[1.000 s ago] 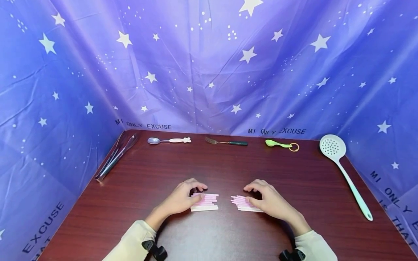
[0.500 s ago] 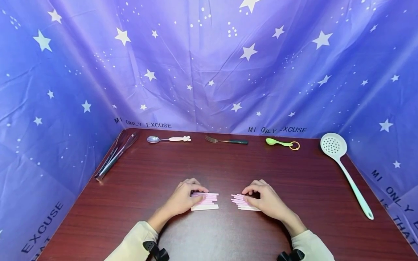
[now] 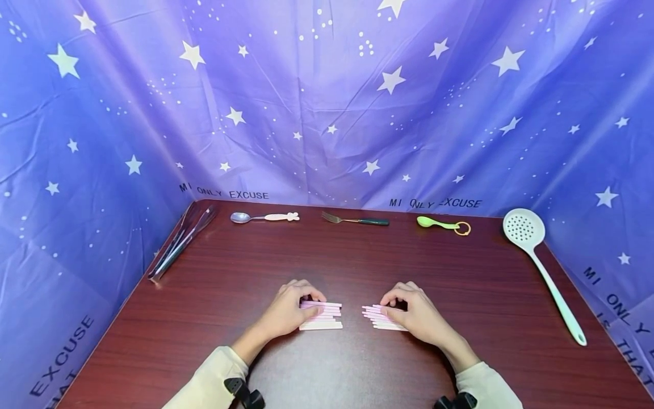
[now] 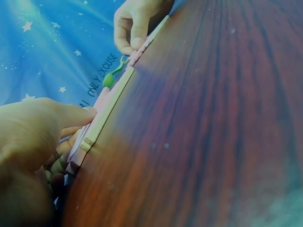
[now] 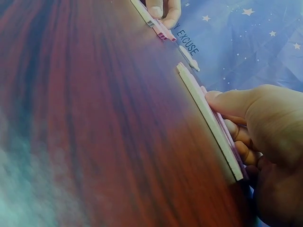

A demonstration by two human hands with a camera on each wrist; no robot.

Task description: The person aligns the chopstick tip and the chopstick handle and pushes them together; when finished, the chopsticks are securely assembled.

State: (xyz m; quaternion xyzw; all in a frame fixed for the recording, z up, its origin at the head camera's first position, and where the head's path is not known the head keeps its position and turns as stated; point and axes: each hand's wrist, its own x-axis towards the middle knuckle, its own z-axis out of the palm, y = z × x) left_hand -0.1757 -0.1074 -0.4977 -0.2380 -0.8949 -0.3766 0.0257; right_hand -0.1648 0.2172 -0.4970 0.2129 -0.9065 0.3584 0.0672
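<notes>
Two flat rows of thin pink and cream sticks lie on the dark red wooden table, with a gap between them. My left hand [image 3: 288, 307] holds the left row of sticks [image 3: 327, 326], its thumb over them and its fingers curled on the far side. My right hand [image 3: 421, 315] grips the right row of sticks [image 3: 390, 326] in the same way. In the left wrist view a cream stick [image 4: 111, 109] is nearest the camera. The right wrist view shows another cream stick [image 5: 210, 125] along the near side. The palms hide the rows' outer ends.
Along the table's [image 3: 347, 261] back edge lie a spoon [image 3: 265, 217], a fork [image 3: 355, 220] and a green spoon with a ring [image 3: 436, 223]. A long metal utensil [image 3: 181, 244] is at left, a perforated skimmer [image 3: 544, 275] at right. Starry cloth [image 3: 327, 102] encloses three sides.
Both hands have drawn their index fingers in closer to the sticks. The rows have stayed about where they were, and the camera view has shifted slightly.
</notes>
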